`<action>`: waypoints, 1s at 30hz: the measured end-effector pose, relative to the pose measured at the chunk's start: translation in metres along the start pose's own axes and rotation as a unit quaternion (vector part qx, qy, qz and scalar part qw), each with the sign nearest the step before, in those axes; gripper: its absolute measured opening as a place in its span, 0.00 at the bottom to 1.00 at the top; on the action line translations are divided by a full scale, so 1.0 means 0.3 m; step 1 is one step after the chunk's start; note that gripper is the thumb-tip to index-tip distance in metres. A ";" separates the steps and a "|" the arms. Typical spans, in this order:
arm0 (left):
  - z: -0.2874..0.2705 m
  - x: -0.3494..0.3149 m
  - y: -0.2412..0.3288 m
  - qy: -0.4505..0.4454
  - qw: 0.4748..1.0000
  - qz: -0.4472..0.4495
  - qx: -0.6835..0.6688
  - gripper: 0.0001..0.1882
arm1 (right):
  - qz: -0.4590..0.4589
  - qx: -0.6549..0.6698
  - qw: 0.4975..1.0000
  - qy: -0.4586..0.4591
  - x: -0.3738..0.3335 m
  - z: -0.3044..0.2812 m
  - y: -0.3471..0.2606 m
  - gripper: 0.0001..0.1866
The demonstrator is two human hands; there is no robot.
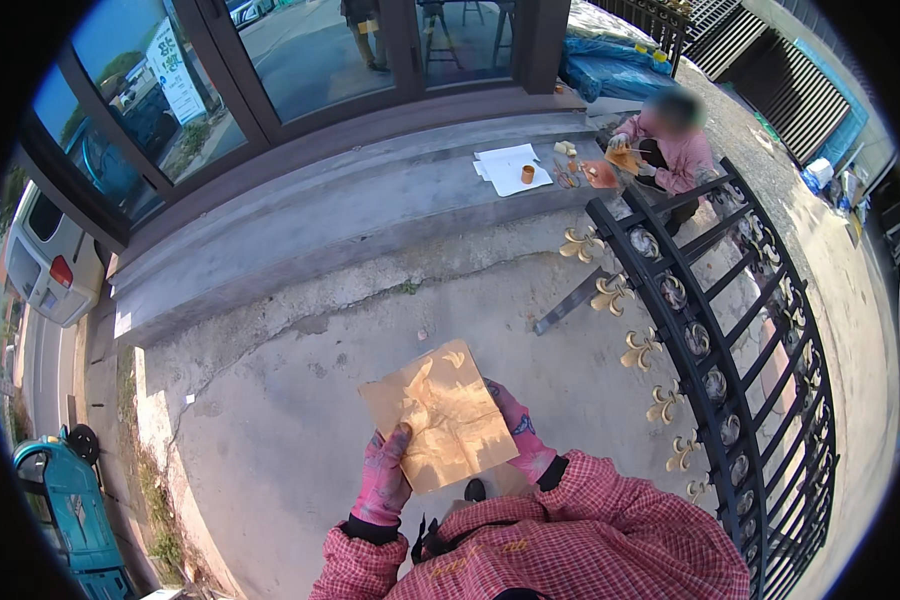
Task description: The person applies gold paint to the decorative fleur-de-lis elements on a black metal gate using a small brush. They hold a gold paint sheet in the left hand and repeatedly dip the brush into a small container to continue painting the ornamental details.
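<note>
A square brown cardboard sheet (440, 415), with shiny gold patches and creases across its face, is held up before my chest. My left hand (385, 475), in a pink patterned glove with bare fingertips, grips its lower left corner, thumb on top. At the right edge my right hand (520, 435), gloved alike, holds the sheet from behind, so most of its fingers are hidden. Both forearms are in red checked sleeves.
Black railing (700, 340) with gold fleur-de-lis tips stands at right. By the grey step (370, 190) a person (675, 150) crouches, holding a gold-brown piece and a thin stick. White paper (510, 170) with a small orange-brown cup (527, 174) lies there. A teal vehicle (75, 510) is lower left.
</note>
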State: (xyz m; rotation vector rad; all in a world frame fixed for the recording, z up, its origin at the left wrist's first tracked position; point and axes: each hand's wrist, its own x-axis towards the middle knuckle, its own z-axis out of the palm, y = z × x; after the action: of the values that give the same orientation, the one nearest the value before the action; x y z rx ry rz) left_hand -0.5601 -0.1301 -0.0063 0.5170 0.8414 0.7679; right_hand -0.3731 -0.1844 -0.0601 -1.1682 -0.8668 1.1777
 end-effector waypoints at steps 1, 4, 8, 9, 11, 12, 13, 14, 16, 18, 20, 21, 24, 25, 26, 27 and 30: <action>-0.002 0.090 0.031 0.008 1.000 0.012 0.007 0.23 | 0.023 0.002 0.999 0.030 0.072 -0.042 0.110 0.27; -0.001 0.351 0.136 0.025 0.999 0.037 0.011 0.22 | 0.129 0.050 0.985 0.098 0.355 -0.156 0.372 0.29; 0.041 0.707 0.313 0.057 0.995 0.064 0.043 0.22 | 0.131 -0.013 0.982 0.133 0.798 -0.137 0.327 0.24; 0.060 0.798 0.338 0.064 0.995 0.063 0.036 0.22 | 0.130 -0.016 0.981 0.139 0.913 -0.166 0.343 0.25; 0.073 0.992 0.401 0.062 0.995 0.067 0.048 0.22 | 0.120 -0.021 0.981 0.152 1.130 -0.239 0.384 0.26; 0.094 1.079 0.413 0.064 0.994 0.070 0.051 0.22 | 0.110 -0.021 0.981 0.156 1.232 -0.281 0.403 0.26; 0.132 1.162 0.417 0.068 0.995 0.058 0.037 0.22 | 0.099 -0.021 0.982 0.161 1.318 -0.339 0.418 0.25; 0.164 1.248 0.440 0.073 0.996 0.050 0.030 0.21 | 0.143 -0.046 0.977 0.153 1.405 -0.398 0.404 0.26; 0.239 1.431 0.467 0.061 0.997 0.034 0.029 0.20 | 0.117 -0.006 0.966 0.232 1.548 -0.522 0.450 0.27; 0.256 1.645 0.455 0.048 0.998 0.016 0.048 0.22 | 0.129 -0.016 0.947 0.294 1.691 -0.646 0.473 0.30; 0.318 1.849 0.453 0.010 0.999 0.000 0.048 0.22 | 0.110 -0.002 0.926 0.362 1.806 -0.795 0.541 0.30; 0.333 1.951 0.444 0.007 0.999 -0.014 0.047 0.22 | 0.101 0.004 0.914 0.392 1.868 -0.852 0.554 0.31; 0.379 2.285 0.373 0.001 0.998 -0.013 0.053 0.20 | 0.161 -0.006 0.881 0.444 2.010 -1.058 0.615 0.36; 0.395 2.409 0.349 -0.016 0.998 -0.028 0.056 0.19 | 0.185 -0.035 0.867 0.461 2.062 -1.135 0.653 0.37; 0.399 2.521 0.308 -0.027 0.996 -0.051 0.063 0.19 | 0.114 0.079 0.862 0.487 2.111 -1.197 0.706 0.41; 0.409 2.626 0.269 -0.036 0.994 -0.072 0.071 0.18 | 0.137 0.039 0.860 0.490 2.152 -1.269 0.756 0.41; 0.442 2.866 0.133 -0.005 0.993 -0.086 0.080 0.15 | 0.215 -0.070 0.846 0.482 2.291 -1.456 0.884 0.44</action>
State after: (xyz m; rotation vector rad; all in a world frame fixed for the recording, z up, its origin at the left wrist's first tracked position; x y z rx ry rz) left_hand -0.0971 0.5452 -0.3029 0.5814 0.9300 0.5424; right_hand 0.1259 0.3860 -0.4592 -1.8837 0.1020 0.6843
